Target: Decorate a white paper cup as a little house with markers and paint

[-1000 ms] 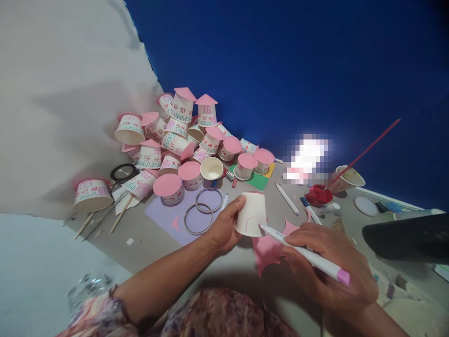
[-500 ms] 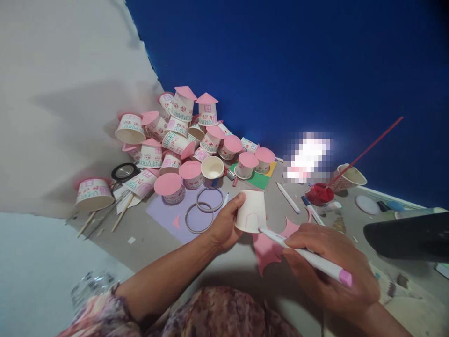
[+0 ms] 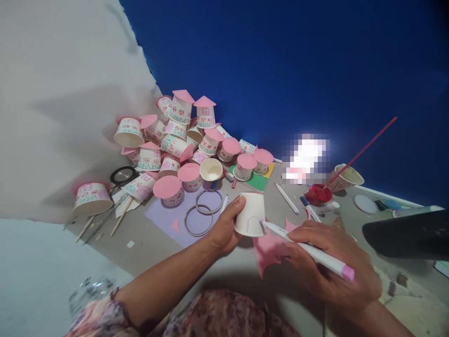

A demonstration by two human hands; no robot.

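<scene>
My left hand [image 3: 224, 227] grips an upside-down white paper cup [image 3: 251, 213] standing on the grey table [image 3: 154, 245]. A pink arch is drawn on the cup's side. My right hand [image 3: 329, 262] holds a white marker with a pink end [image 3: 308, 250]; its tip touches the cup's lower right side. Under the cup and my right hand lies a cut piece of pink paper [image 3: 268, 248].
A heap of decorated cups with pink roofs [image 3: 182, 140] fills the back left. Two rings [image 3: 201, 210] lie on lilac paper. A red paint pot [image 3: 317, 194], a cup with a red stick [image 3: 345, 175], pens [image 3: 286, 199] and a dark object [image 3: 407, 231] sit to the right.
The marker tip has crept slightly up along the cup's side. Both hands otherwise stay where they were.
</scene>
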